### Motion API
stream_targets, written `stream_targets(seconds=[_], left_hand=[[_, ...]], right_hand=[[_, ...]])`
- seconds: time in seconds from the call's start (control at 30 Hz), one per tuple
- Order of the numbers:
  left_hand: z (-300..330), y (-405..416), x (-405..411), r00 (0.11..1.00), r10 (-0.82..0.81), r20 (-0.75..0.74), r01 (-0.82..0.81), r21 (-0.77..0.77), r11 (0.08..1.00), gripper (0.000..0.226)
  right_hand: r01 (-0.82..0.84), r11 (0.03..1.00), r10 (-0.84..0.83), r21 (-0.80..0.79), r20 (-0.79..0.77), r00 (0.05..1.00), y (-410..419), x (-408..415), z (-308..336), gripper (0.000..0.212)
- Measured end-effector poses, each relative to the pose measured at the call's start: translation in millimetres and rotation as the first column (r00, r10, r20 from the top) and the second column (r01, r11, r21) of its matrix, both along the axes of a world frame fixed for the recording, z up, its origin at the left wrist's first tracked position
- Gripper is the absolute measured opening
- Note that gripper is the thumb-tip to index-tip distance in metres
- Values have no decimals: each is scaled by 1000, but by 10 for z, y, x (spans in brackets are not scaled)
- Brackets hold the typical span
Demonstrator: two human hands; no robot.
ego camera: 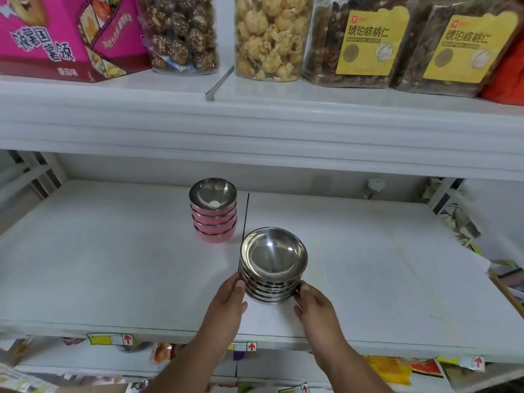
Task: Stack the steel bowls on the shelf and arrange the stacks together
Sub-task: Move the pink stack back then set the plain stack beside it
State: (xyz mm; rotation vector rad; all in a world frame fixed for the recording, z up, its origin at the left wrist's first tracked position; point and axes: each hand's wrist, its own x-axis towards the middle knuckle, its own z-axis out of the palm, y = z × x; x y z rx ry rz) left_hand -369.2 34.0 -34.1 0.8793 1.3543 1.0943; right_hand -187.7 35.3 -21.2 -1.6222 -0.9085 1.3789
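A stack of several plain steel bowls (272, 265) stands near the front middle of the white shelf (113, 265). My left hand (226, 304) presses against the stack's left side and my right hand (314, 307) against its right side, so both hands grip it. Farther back and to the left stands a second stack of steel bowls with pink outsides (213, 211), upright, with a small white disc in its top bowl. A gap of bare shelf separates the two stacks.
The shelf above (255, 129) overhangs the back and carries a pink snack box (56, 38), jars of snacks (269, 38) and packs with yellow labels (368, 43). Packaged goods (385, 367) lie on the lower shelf below the front edge. Items crowd the right side (453, 222).
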Motion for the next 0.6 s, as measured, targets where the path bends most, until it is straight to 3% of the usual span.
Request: stream_targets(seconds=[0.07,0.2,0.6], left_hand=[[18,-2,19,1000,7,14,-7,5,1000,31],[58,37,41,1000,16,24,-17,13,1000,25],[49,645,15,999,-52,3,52,25,998,38]], right_hand=[[-15,1000,15,4,-32,999,3,-13,8,44],[-26,999,28,31,-53,998,69,-27,-32,40],[-47,998,50,47,-60,997,590,-18,5,36]])
